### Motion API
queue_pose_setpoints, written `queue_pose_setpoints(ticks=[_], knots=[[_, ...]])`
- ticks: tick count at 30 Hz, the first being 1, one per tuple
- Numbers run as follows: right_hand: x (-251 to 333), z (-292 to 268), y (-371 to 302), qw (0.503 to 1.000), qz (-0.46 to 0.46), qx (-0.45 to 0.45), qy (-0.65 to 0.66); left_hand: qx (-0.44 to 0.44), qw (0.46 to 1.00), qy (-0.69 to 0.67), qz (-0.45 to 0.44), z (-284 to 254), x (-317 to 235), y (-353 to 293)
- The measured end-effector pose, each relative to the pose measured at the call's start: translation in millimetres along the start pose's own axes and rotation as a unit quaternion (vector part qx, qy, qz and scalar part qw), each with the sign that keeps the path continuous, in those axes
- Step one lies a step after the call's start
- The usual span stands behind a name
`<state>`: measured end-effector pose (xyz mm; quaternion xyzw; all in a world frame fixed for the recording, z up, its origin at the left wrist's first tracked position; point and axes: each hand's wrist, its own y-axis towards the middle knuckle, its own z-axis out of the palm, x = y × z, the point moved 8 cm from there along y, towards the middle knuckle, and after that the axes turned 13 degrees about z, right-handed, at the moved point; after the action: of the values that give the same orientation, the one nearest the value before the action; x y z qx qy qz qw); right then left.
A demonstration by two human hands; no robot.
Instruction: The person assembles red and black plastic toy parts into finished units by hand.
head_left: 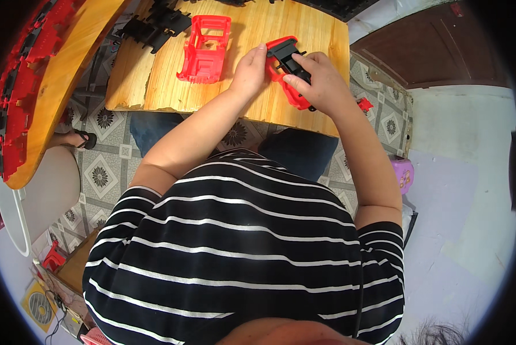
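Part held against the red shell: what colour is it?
The part is black, showing best in the head view; the right hand covers some of it.

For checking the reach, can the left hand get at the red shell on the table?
Probably yes: only bare tabletop lies between the left hand and the red shell, though this hand touches the red-black part.

Red shell (295, 99): molded plastic, elongated, slanting from far left to near right over the right part of the table (154, 95); from where I stand, cannot tell if it rests there. Black plastic piece (285, 56): blocky, flat-faced far end, lying within the shell's red outline. Right hand (321, 83) hides part of both; fastening between them not discernible.
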<state>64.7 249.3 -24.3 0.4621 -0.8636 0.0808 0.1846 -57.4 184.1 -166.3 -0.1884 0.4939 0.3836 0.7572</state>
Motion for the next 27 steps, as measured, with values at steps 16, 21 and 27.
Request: queue_pose_setpoints(ticks=[16, 21, 27], knots=[[-15.2, 10.6, 9.8, 0.998, -0.004, -0.027, 0.061, 0.056, 0.997, -0.032, 0.035, 1.3, 7.7, 1.4], [-17.0, 7.1, 7.4, 0.995, -0.021, -0.048, 0.083, 0.056, 0.994, -0.093, 0.011, 6.2, 9.7, -2.4], [-10.6, 14.3, 9.4, 0.997, -0.003, -0.049, 0.056, 0.055, 0.998, 0.004, 0.030, -7.6, 20.1, 5.4]])
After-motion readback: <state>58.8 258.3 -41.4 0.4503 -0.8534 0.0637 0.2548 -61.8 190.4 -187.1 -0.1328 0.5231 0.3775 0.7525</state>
